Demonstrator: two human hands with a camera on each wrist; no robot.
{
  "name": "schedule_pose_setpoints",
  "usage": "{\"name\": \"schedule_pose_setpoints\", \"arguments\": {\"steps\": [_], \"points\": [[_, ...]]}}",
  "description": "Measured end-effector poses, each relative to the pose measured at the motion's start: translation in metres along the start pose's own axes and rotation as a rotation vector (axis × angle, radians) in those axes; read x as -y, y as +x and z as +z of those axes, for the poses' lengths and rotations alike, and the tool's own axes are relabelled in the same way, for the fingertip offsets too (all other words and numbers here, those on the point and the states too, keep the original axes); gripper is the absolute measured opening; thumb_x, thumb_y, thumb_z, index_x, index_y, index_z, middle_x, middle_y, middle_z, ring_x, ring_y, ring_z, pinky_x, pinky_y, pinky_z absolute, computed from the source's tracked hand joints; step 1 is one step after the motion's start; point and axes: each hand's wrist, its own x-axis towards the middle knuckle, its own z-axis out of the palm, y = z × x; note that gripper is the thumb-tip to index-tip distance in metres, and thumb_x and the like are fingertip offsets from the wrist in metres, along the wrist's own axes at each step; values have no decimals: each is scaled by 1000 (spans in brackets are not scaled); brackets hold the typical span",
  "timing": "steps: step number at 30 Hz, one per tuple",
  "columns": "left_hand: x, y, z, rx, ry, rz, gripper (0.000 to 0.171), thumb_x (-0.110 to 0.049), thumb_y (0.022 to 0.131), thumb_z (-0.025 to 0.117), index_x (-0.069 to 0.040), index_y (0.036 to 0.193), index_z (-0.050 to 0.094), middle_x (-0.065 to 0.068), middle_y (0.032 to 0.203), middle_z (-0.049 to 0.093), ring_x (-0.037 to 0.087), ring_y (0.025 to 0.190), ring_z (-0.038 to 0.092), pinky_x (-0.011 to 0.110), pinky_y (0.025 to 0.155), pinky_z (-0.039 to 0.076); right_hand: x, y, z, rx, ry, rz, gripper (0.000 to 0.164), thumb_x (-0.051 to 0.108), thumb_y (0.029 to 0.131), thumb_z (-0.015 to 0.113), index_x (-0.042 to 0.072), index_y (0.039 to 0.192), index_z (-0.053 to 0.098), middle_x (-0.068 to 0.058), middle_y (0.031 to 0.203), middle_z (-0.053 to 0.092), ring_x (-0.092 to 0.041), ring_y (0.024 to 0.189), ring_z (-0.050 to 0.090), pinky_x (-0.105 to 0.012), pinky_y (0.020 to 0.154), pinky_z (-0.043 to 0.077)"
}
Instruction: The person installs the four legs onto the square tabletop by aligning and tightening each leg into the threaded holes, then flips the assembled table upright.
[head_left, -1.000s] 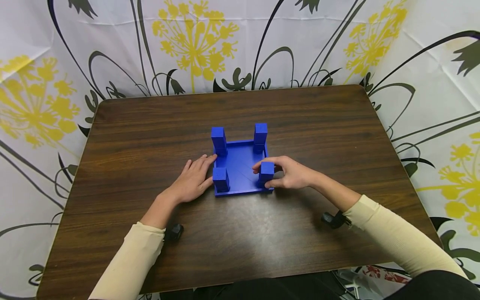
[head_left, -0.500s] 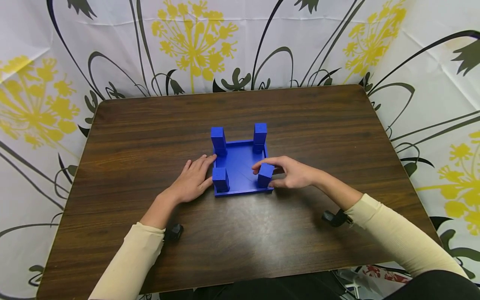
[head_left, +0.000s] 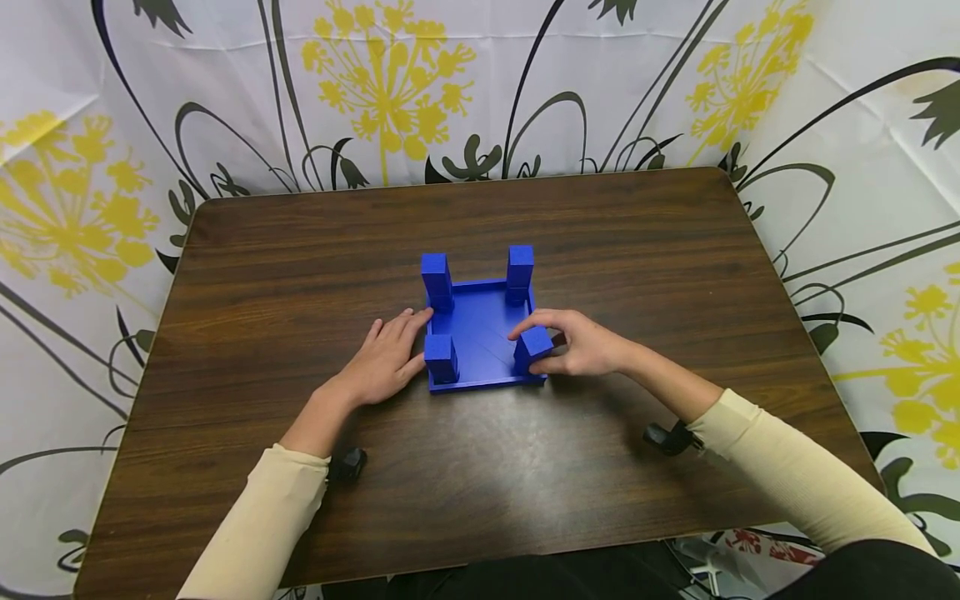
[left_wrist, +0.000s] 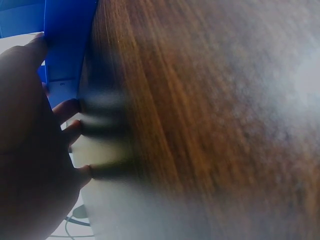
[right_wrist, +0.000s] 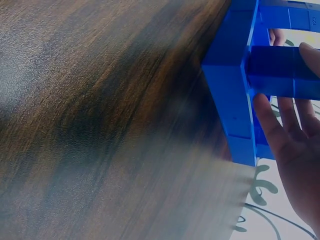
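A square blue tray-like base (head_left: pixel 480 333) with a low rim lies on the table, and blue square posts stand up at its corners. My right hand (head_left: pixel 588 343) grips the near right post (head_left: pixel 533 342) between thumb and fingers. That post is twisted out of line with the rim. In the right wrist view, the post (right_wrist: pixel 277 72) rises from inside the base's corner. My left hand (head_left: pixel 386 358) lies with extended fingers along the base's left side, beside the near left post (head_left: pixel 441 358). The left wrist view shows its fingers against the blue side wall (left_wrist: pixel 67 45).
The far left post (head_left: pixel 437 279) and far right post (head_left: pixel 520 271) stand upright in their corners. A brown wood-grain table (head_left: pixel 315 267) extends around the base. Behind it hangs a white cloth (head_left: pixel 247 67) with yellow and grey plant prints.
The near right post, first square with the rim, has turned one way and then back past square the other way in my right fingers. My left hand has stayed in place.
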Motion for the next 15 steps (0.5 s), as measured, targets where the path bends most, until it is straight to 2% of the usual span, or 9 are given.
{"name": "schedule_pose_setpoints", "arguments": {"steps": [3, 7, 11, 15], "points": [[0, 0, 0, 4, -3, -3, 66, -36, 105, 44, -18, 158, 11, 16, 160, 19, 31, 149, 10, 61, 114, 3, 0, 0, 0, 7, -21, -2, 49, 7, 81, 80, 7, 127, 61, -3, 125, 60, -22, 121, 51, -49, 91, 50], [0, 0, 0, 7, -5, -4, 65, -35, 105, 44, -17, 158, 11, 16, 160, 19, 31, 149, 10, 61, 114, 3, -1, 0, 0, 30, -13, -17, 53, 2, 81, 78, 6, 130, 59, -6, 128, 60, -21, 124, 49, -51, 99, 43], [0, 0, 0, 5, -1, -3, 65, -36, 105, 44, -17, 158, 11, 16, 160, 19, 31, 149, 11, 61, 114, 3, -2, 1, -2, 67, 53, -63, 58, -9, 81, 69, 7, 135, 55, -4, 134, 58, -20, 131, 45, -50, 108, 35], [0, 0, 0, 5, -2, -2, 65, -36, 105, 44, -17, 158, 11, 16, 160, 18, 31, 149, 10, 61, 114, 3, -3, 1, -4, 109, 111, -106, 62, -14, 83, 61, 9, 139, 52, -4, 137, 57, -16, 132, 46, -44, 110, 33]]}}
